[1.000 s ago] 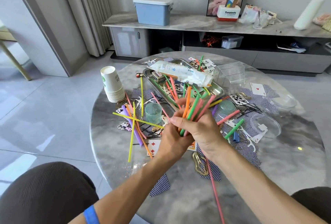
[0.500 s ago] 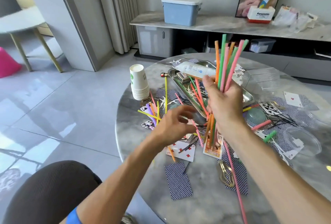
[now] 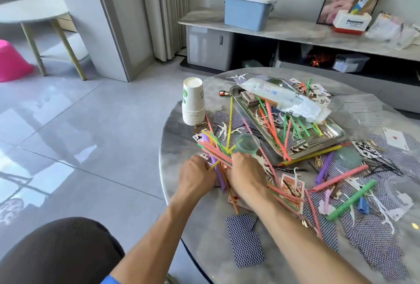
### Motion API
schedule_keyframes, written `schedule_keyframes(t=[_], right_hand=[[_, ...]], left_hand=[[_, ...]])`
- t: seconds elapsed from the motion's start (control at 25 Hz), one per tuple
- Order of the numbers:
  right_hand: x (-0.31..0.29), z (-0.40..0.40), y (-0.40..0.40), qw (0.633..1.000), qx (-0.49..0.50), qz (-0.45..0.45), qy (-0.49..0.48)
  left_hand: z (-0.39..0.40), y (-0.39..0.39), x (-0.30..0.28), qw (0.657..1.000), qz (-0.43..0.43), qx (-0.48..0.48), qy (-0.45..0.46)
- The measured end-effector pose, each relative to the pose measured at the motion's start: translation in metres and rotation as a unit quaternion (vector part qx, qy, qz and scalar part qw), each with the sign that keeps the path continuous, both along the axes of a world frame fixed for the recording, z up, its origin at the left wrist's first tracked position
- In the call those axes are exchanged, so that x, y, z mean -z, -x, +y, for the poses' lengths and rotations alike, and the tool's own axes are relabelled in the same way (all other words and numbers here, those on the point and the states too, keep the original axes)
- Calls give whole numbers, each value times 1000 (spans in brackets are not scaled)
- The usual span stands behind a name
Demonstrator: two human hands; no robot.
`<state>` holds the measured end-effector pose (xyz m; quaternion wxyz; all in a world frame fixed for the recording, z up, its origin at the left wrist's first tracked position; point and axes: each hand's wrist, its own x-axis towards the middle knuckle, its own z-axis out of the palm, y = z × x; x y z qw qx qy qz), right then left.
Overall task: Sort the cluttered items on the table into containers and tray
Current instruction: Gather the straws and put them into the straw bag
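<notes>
Where both hands meet, straws [image 3: 216,150] lie between them.

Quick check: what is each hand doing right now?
Left hand: grips loose straws on the table.
Right hand: grips the straw bundle.

Beyond the hands, a shiny metal tray [image 3: 327,141] sits on the glossy marbled stone table [image 3: 181,147]. Smooth plastic straws [image 3: 216,154] lie between them; matt paper cups [image 3: 193,104] stand farther off.
</notes>
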<state>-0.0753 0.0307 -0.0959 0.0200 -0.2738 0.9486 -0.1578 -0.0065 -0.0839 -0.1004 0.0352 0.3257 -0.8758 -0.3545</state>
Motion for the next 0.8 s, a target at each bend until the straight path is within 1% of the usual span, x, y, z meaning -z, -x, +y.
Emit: schedule_keyframes(t=[0.2,0.4,0.48,0.56,0.64,0.68,0.72,0.8], right_hand=[[0,-3,-4,999,-6,34,41],[-9,-11,1,999,3,31,38],[-14,-8,0,997,11,35,63],[-18,7,-1,993,33,55,102],[-19,34,7,984,79,79,142],[-18,48,12,980,103,83,145],[-17,61,18,981,123,80,129],[-13,77,28,987,147,43,50]], left_hand=[[8,5,-4,997,26,4,-67],[13,2,-7,996,55,-40,-66],[13,4,-10,994,69,-42,-73],[14,8,-11,994,80,-43,-65],[16,15,-8,995,85,-43,-43],[18,18,-5,996,80,-37,-25],[20,21,-2,997,69,-26,-4],[25,24,3,998,40,-7,45]])
